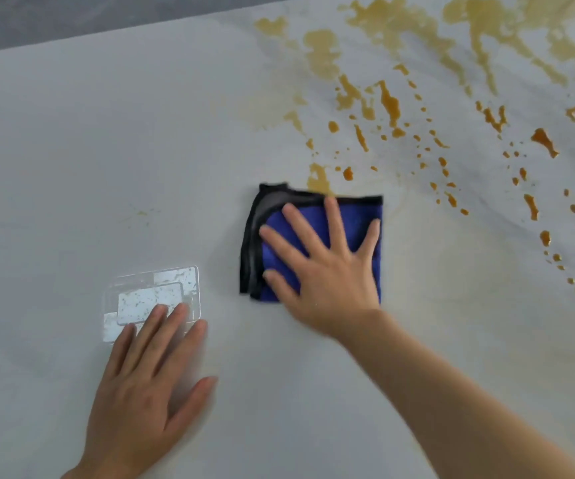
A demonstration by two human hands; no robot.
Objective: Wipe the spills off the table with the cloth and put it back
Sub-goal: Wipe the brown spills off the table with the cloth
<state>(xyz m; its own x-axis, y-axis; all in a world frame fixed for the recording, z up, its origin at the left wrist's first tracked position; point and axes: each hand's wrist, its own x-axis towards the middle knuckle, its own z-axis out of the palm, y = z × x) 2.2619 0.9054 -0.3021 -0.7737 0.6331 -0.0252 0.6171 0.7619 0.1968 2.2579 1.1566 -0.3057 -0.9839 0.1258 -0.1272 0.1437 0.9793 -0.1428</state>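
From my head camera I look down on a pale grey table (pixel 71 150) that fills nearly the whole frame, with a strip of darker floor along the top left edge. My right hand (pixel 320 271) lies flat on the folded cloth (pixel 358 219) at the middle of the frame, fingers spread and straight, pressing it to the surface rather than gripping it. The cloth is blue with a black border, folded into a rough square, and its black-edged layers show along its left and top sides. Its top edge touches the lowest blotch of the spills (pixel 383 102), an orange-brown liquid that spreads as smears, streaks and small drops across the upper right of the frame and down the right side. Fainter yellowish smearing shows on the table just right of the cloth and toward the lower right corner. My left hand (pixel 141 385) rests at the lower left, fingers straight and relaxed, holding nothing; its fingertips lie on the near edge of a clear plastic tray (pixel 179 281) that sits flat on the table, left of the cloth and apart from it. The tray's bottom carries small specks. My right forearm runs from the lower right corner up to the cloth.
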